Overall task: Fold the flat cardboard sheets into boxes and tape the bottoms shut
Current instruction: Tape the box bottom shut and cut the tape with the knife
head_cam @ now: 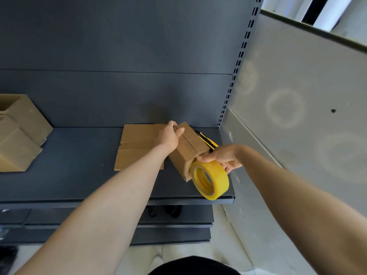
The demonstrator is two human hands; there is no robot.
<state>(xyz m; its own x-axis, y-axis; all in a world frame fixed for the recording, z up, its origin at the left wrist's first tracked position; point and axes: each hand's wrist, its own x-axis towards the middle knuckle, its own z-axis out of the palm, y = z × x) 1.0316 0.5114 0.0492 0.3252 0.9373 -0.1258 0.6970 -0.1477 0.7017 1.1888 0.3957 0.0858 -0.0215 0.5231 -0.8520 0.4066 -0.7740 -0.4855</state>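
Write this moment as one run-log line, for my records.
step: taping box seam | left hand: holds box far end | right hand: grips tape roll at near end | flat sheets: on shelf

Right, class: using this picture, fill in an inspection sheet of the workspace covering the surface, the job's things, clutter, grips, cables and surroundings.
Surface: dark grey shelf, with the work at its right end.
Job's things: small box lying with its flap seam up; yellow tape roll at its near end; flat sheets stacked left of it; folded boxes at far left.
Clutter: yellow-and-black tool behind the small box, likely a cutter.
Grips: left hand holds the small box's far end; right hand grips the tape roll.
Cables: nothing seen.
Surroundings: slotted upright, grey wall on the right, lower shelves beneath.
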